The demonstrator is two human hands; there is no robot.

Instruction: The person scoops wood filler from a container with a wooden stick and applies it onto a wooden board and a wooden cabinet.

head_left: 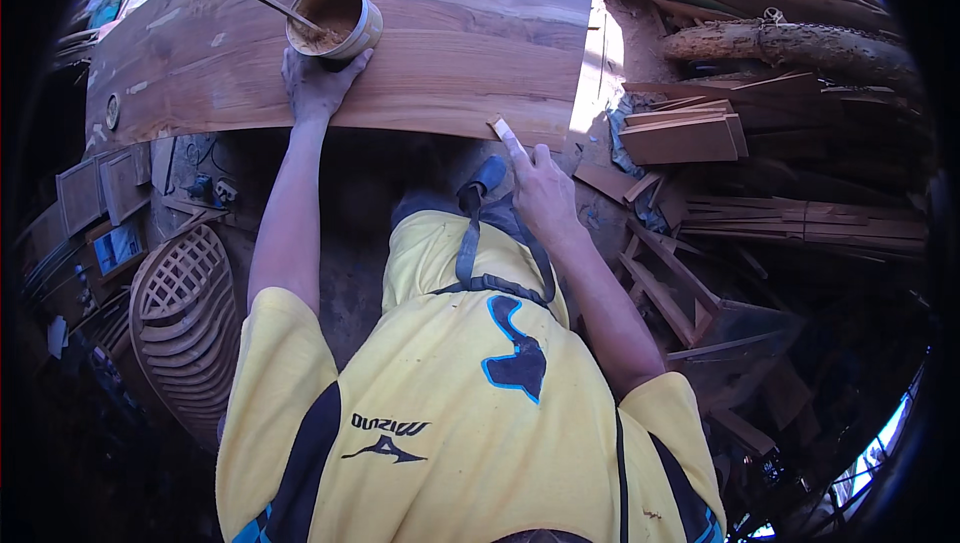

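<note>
My left hand [316, 86] is wrapped around the lower side of a round can [369, 31], tilted so its mouth shows. Inside is a brown, grainy paste [335, 15], and a thin flat stick [268, 3] leans out over the rim to the left. Below the can lies a wide wooden board [460, 53] with pale patches and a small dark hole near its far right. By the board's near right edge is my right hand [544, 188], index finger stretched out and the others curled. That finger looks whitish, with a small pale bit at its tip; whether it touches the board I cannot tell.
Stacked planks [685, 133], a rough log [790, 43] and long thin strips [800, 221] crowd the right side. To the left stand a slatted, lattice-topped wooden piece [185, 313] and framed wooden panels [82, 193]. A wooden frame [670, 283] lies low at right.
</note>
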